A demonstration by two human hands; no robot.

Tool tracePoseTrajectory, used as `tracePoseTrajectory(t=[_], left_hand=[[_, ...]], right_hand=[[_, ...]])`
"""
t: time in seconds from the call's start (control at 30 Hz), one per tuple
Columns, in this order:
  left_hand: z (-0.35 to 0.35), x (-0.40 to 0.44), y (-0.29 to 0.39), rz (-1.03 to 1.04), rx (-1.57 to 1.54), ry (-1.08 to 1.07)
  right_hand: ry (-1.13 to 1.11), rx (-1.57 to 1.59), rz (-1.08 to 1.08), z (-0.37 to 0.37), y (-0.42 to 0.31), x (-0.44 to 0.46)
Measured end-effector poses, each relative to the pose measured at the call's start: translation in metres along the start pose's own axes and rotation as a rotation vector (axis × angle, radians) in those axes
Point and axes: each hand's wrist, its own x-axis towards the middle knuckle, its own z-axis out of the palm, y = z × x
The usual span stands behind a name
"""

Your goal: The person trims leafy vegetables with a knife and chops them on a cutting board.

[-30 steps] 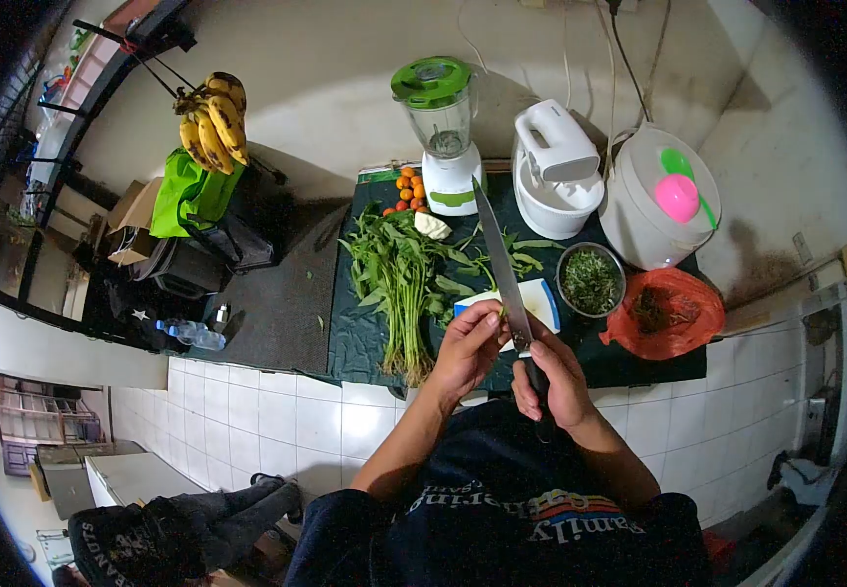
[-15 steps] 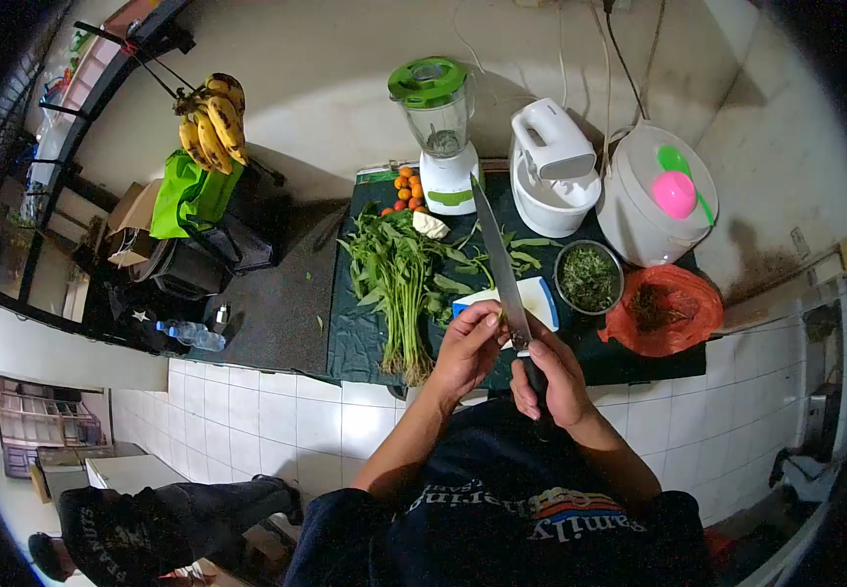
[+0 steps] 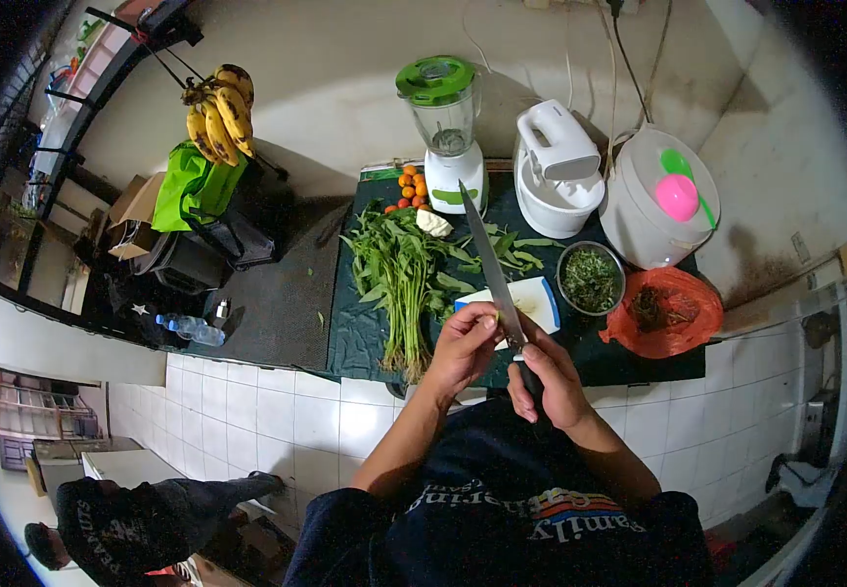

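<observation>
My right hand [image 3: 555,380] is closed round the dark handle of a long kitchen knife [image 3: 487,249], its blade pointing up and away towards the blender. Beside the lower blade, my left hand [image 3: 465,350] has its thumb and fingertips pinched together; whatever is between them is too small to make out. Under the blade lies a white chopping board [image 3: 538,303] with blue edges. Left of it is a large bunch of leafy green stems [image 3: 399,293], roots towards me. A metal bowl of chopped greens [image 3: 591,278] stands right of the board, touching or close to a red plastic bag [image 3: 683,323] with scraps.
Behind the greens are a green-lidded blender [image 3: 453,176], small orange and red fruits [image 3: 410,186] and a white lump [image 3: 433,224]. A white stand mixer [image 3: 558,176] and a white rice cooker [image 3: 639,205] stand at the back right. Bananas [image 3: 220,115] hang left. Another person [image 3: 140,528] is behind at lower left.
The knife's tip has swung slightly left, with both hands staying close together at its base. The other person's leg at lower left has shifted a little. The whole view has moved slightly.
</observation>
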Motion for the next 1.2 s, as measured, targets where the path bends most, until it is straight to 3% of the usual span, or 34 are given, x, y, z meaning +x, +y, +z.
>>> tracePoseTrajectory(t=[0.27,0.63,0.83,0.93,1.0,1.2], left_hand=[[0.014,0.003,0.014,0.006,-0.031,0.03],[-0.006,0.01,-0.001,0.023,-0.116,-0.066],[-0.007,0.011,-0.001,0.009,-0.072,-0.019],[-0.006,0.012,0.004,-0.022,-0.129,-0.115],[0.003,0.008,0.007,-0.036,0.005,0.094],[0.002,0.007,0.007,-0.014,-0.011,0.069]], right_hand=[[-0.048,-0.006,0.064,0.003,-0.002,0.001],[-0.03,-0.327,-0.013,-0.006,0.01,0.004],[-0.048,-0.262,-0.022,-0.006,0.004,0.004],[-0.059,-0.204,-0.032,-0.009,0.0,0.005],[-0.053,-0.193,-0.031,-0.008,-0.003,0.005],[-0.038,-0.185,-0.023,-0.007,-0.004,0.003]])
